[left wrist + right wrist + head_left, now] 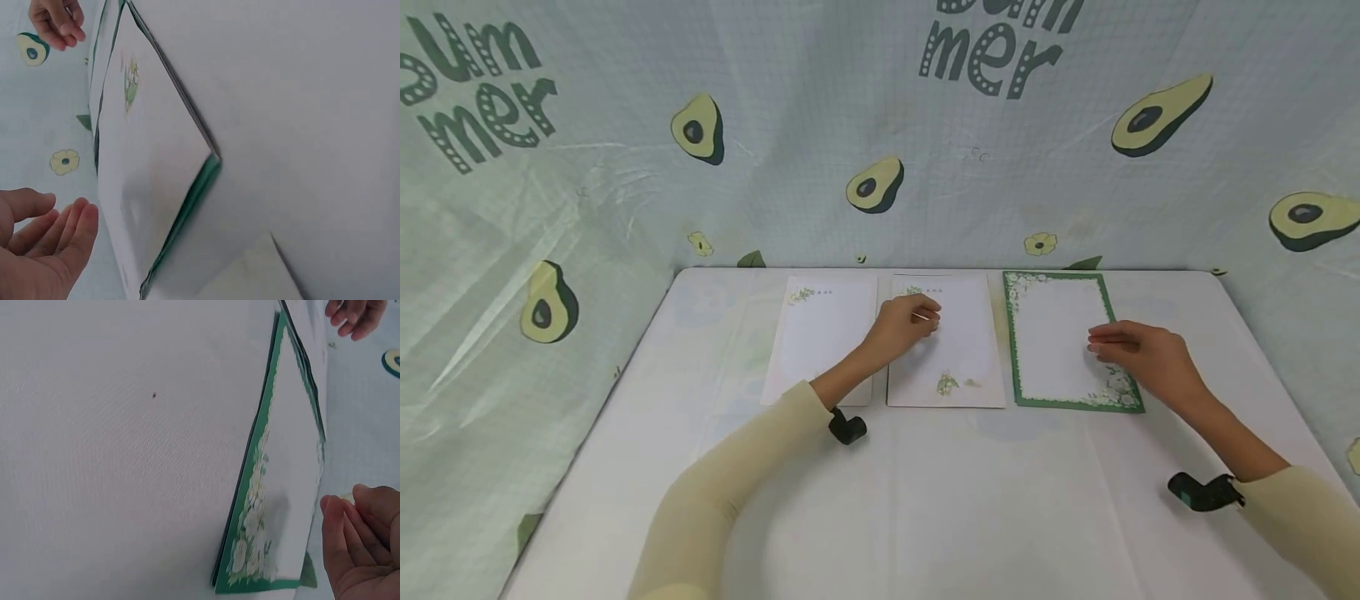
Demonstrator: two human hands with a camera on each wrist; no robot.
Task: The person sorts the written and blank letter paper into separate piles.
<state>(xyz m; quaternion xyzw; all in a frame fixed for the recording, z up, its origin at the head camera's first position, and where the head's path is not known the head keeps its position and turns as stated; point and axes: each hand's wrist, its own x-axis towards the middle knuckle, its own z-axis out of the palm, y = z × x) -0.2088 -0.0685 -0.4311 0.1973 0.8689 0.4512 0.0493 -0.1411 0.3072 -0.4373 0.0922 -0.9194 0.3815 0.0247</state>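
My left hand (pixel 904 327) hovers over the middle sheet of paper (pixel 951 354), its fingers loosely bent and nothing between them. That sheet is white with small printed plants; in the left wrist view a green edge shows beneath its top page (pixel 150 150). Above the right edge of a green-bordered sheet with printed flowers (pixel 1060 333) is my right hand (pixel 1150 354), fingers loosely curled and holding nothing. Layered edges show along this sheet (pixel 290 456) in the right wrist view. A third white sheet (pixel 820 333) lies at the left, partly covered by my left forearm.
All three papers lie in a row near the far edge of a table with a white cover (pixel 970 508). Behind it hangs a pale curtain (pixel 790 108) printed with avocados and lettering. A dark camera (pixel 847 427) sits at my left wrist, another (pixel 1202 492) at my right.
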